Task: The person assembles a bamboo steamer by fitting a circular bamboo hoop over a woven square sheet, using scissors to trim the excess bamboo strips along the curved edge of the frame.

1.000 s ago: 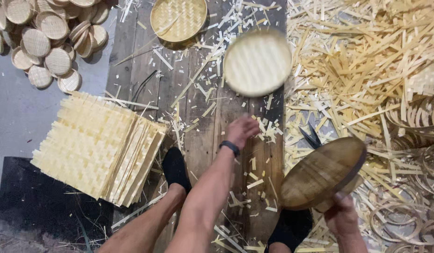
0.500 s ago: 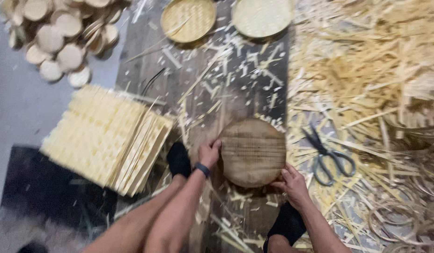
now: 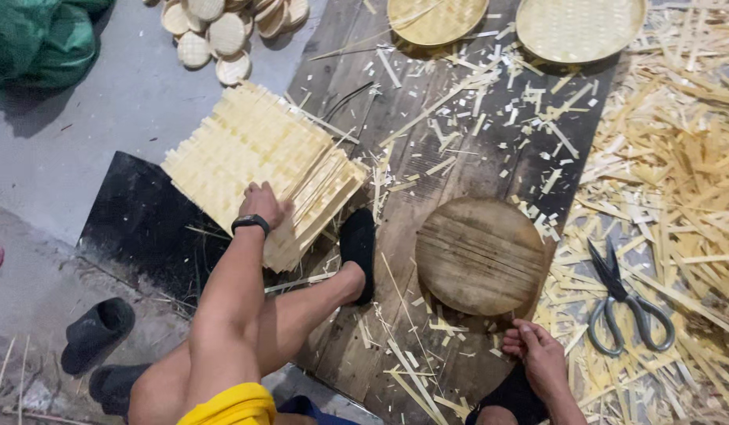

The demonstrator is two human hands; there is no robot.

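Note:
My left hand [image 3: 262, 205] rests on top of a stack of square woven bamboo mats [image 3: 258, 169] at the left, fingers on the top mat near its near edge. A round wooden disc [image 3: 481, 255] lies flat on the dark plank floor [image 3: 459, 118] in front of me. My right hand [image 3: 537, 354] sits just below the disc's near edge, fingers curled, apart from the disc; whether it pinches a sliver is unclear. My feet in black socks [image 3: 359, 248] flank the disc.
Scissors [image 3: 622, 299] lie on bamboo strips [image 3: 679, 173] at the right. Two round woven trays [image 3: 581, 27] sit at the top, small woven discs [image 3: 223, 27] at top left. A green bag [image 3: 38, 39], black sandals [image 3: 93, 330] and a black mat [image 3: 136, 220] lie at left.
The wooden disc, held up at first, now lies flat on the planks. My left hand moved from the disc over to the mat stack; my right hand has let go of the disc.

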